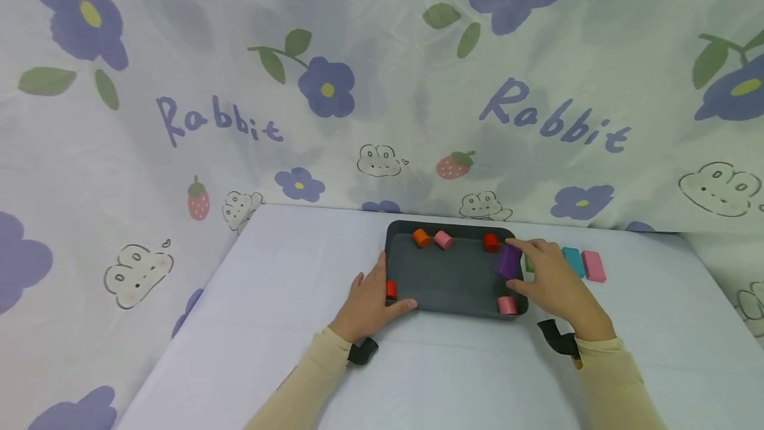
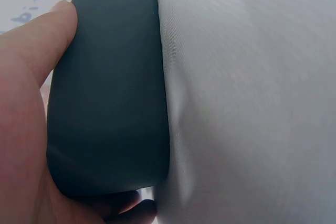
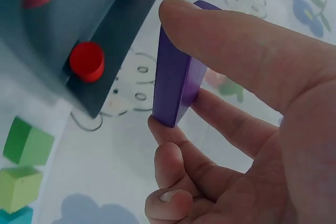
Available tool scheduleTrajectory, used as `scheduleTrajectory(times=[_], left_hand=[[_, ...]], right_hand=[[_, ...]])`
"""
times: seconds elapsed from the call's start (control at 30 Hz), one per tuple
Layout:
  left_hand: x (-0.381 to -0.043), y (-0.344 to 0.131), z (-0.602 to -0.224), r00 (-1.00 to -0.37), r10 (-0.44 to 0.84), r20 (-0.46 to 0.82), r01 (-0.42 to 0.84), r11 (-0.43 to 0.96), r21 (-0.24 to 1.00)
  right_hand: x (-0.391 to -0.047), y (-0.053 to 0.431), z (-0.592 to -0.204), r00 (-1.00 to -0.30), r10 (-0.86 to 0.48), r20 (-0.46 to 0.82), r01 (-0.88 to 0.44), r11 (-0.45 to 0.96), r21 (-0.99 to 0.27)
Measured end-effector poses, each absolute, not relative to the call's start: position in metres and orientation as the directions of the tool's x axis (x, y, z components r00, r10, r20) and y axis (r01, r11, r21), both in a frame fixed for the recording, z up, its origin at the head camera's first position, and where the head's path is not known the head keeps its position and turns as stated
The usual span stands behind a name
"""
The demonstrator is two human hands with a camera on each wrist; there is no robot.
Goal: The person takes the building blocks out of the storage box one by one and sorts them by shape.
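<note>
A dark grey tray (image 1: 442,277) sits on the white table. My left hand (image 1: 367,302) grips its near left corner, the thumb over the near edge and the fingers along the left side. The left wrist view shows the tray's outer wall close up, with fingertips around its end. Over the tray's right side, my right hand (image 1: 552,281) pinches a purple rectangular block (image 1: 509,262) between thumb and fingers. In the right wrist view the purple block (image 3: 176,77) stands upright, its lower end at a fingertip.
Inside the tray are an orange cylinder (image 1: 421,238), pink cylinders (image 1: 444,239) and red cylinders (image 1: 491,242) near the edges. Right of the tray lie green blocks (image 3: 30,142), a blue block (image 1: 573,261) and a pink block (image 1: 593,266). A patterned curtain (image 1: 382,118) hangs behind the table.
</note>
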State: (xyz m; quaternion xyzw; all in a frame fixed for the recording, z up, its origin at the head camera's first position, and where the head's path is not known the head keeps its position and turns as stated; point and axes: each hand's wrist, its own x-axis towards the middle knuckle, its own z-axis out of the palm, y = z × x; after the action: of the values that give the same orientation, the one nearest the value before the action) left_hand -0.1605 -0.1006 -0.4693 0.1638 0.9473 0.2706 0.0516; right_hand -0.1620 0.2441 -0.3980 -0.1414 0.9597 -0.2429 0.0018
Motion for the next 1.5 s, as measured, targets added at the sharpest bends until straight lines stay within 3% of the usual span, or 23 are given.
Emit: scheduleTrajectory(times=[1.13, 1.5], left_hand=[[-0.160, -0.100, -0.470, -0.941, 0.339, -0.018, 0.278, 0.801, 0.530], [-0.160, -0.100, -0.471, -0.939, 0.344, -0.010, 0.287, 0.799, 0.529]], right_hand=[[-0.167, 0.339, -0.422, -0.953, -0.260, 0.158, -0.299, 0.891, -0.341], [-0.174, 0.367, -0.425, -0.967, -0.241, 0.085, -0.255, 0.907, -0.335]])
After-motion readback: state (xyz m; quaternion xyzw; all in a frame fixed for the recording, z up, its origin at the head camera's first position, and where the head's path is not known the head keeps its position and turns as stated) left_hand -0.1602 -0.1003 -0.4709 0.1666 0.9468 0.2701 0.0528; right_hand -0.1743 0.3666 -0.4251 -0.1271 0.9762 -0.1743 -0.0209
